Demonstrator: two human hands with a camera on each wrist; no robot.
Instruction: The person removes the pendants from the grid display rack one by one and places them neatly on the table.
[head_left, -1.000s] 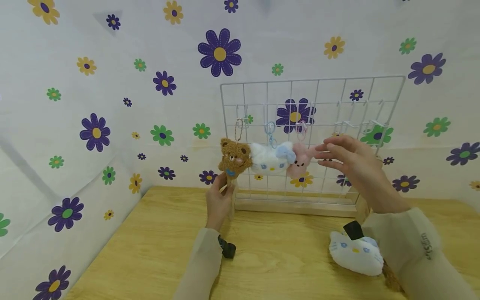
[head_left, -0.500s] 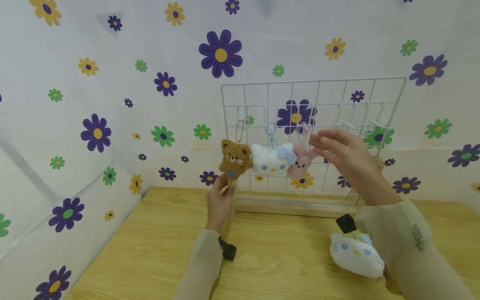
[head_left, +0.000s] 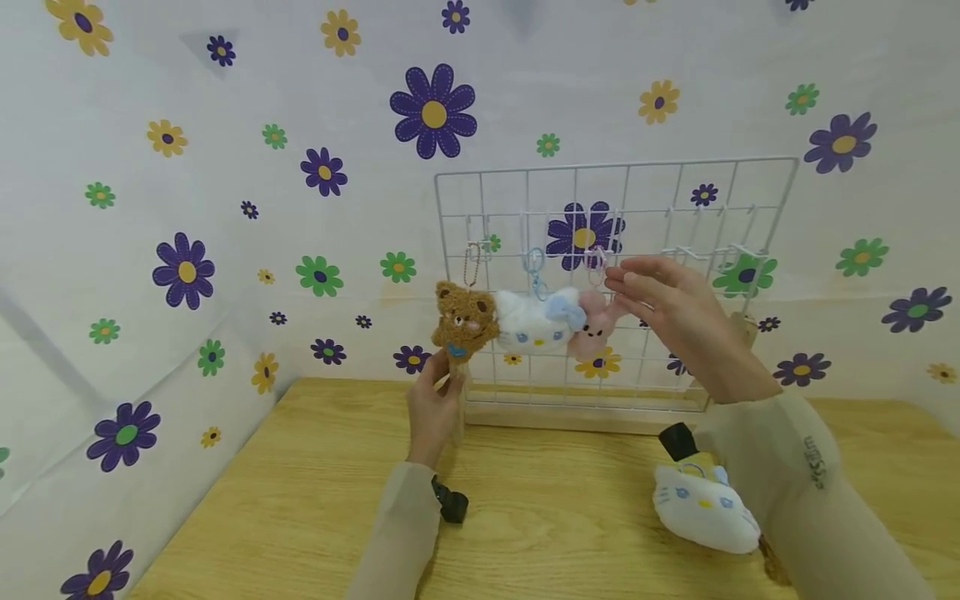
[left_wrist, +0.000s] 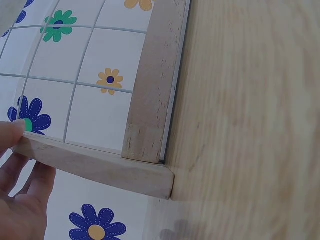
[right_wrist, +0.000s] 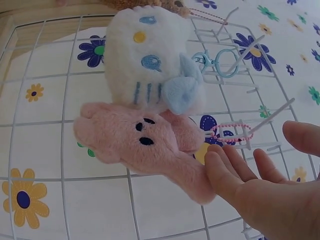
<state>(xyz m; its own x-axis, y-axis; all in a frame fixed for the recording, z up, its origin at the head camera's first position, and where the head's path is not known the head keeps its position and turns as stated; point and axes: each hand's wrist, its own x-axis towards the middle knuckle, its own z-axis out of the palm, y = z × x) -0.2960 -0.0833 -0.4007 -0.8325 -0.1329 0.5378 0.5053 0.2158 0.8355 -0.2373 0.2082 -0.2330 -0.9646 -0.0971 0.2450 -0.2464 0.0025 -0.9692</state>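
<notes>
A white wire grid panel (head_left: 615, 167) stands in a wooden base, with three plush keychains hanging from its hooks. At the left hangs a brown bear (head_left: 465, 321); beside it is a white cat head with a blue bow (right_wrist: 145, 60), then a pink long-eared plush (right_wrist: 135, 135) on a pink chain. My left hand (head_left: 432, 408) grips the wooden side post (left_wrist: 100, 162) just below the bear, thumb on one face and fingers on the other. My right hand (head_left: 667, 304) is open, its fingertips right at the pink plush's limb and chain.
Another white cat plush (head_left: 705, 510) lies on the wooden table (head_left: 540, 517) at the front right. Part of a brown fuzzy item (head_left: 774, 562) shows beside it, mostly behind the right sleeve. More white hooks (head_left: 738, 250) stick out of the grid's right side.
My right hand has moved left and slightly up, from the right of the pink plush to its upper edge by the chain. The left hand keeps its hold on the post.
</notes>
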